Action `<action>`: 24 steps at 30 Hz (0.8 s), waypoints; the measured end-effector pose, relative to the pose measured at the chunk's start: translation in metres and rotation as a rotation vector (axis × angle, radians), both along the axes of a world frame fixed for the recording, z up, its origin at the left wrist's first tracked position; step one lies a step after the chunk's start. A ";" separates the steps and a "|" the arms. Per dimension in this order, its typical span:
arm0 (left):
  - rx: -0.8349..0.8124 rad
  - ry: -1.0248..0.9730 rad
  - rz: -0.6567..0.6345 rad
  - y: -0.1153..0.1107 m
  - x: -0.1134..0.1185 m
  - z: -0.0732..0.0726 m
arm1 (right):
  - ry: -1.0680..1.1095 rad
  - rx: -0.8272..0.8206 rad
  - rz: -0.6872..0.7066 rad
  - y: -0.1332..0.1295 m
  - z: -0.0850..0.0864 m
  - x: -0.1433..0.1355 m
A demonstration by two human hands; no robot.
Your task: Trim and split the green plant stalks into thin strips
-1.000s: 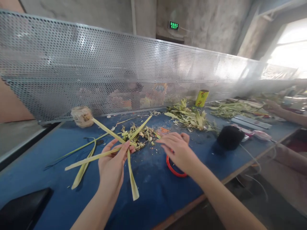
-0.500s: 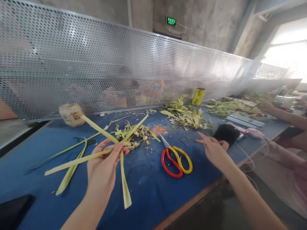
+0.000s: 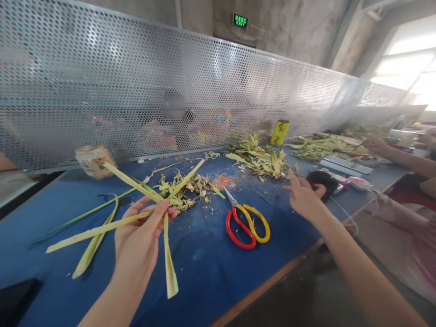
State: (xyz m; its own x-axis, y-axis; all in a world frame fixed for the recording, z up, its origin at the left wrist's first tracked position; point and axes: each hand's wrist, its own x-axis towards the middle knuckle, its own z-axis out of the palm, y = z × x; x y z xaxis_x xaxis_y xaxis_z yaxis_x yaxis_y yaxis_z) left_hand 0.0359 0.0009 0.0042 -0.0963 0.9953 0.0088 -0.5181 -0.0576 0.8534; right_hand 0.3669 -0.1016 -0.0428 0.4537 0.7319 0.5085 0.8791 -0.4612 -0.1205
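My left hand (image 3: pixel 138 238) pinches several pale green leaf strips (image 3: pixel 182 184) where they cross, so their ends fan out above the table. One strip (image 3: pixel 170 268) hangs down toward me and another reaches out to the left. My right hand (image 3: pixel 304 200) is raised with its fingers stretched apart and nothing visible in them. It is close to a pile of leaf strips (image 3: pixel 267 163) and a black rounded object (image 3: pixel 323 182), which it partly covers. Between my hands lie scissors (image 3: pixel 252 222) with one red and one yellow handle, blades slightly apart.
Dried plant scraps (image 3: pixel 187 193) lie behind my left hand. A tape-wrapped roll (image 3: pixel 95 161) and a yellow tube (image 3: pixel 280 132) stand by the perforated metal screen (image 3: pixel 143 81). A dark flat object (image 3: pixel 20 299) sits at left. Another person's arm (image 3: pixel 405 156) reaches in at right.
My right hand has moved slightly up and away from me toward the leaf pile. The left hand still grips the crossed strips. The view has shifted a little.
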 end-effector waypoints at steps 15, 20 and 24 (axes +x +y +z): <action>0.020 -0.034 -0.037 -0.001 -0.002 0.001 | 0.220 -0.016 0.112 0.064 0.046 0.036; 0.039 -0.024 -0.036 0.000 -0.003 -0.003 | 0.479 -0.051 0.204 0.079 0.050 0.026; 0.039 -0.008 -0.050 0.001 -0.002 -0.004 | 0.714 -0.052 0.339 0.075 0.051 0.001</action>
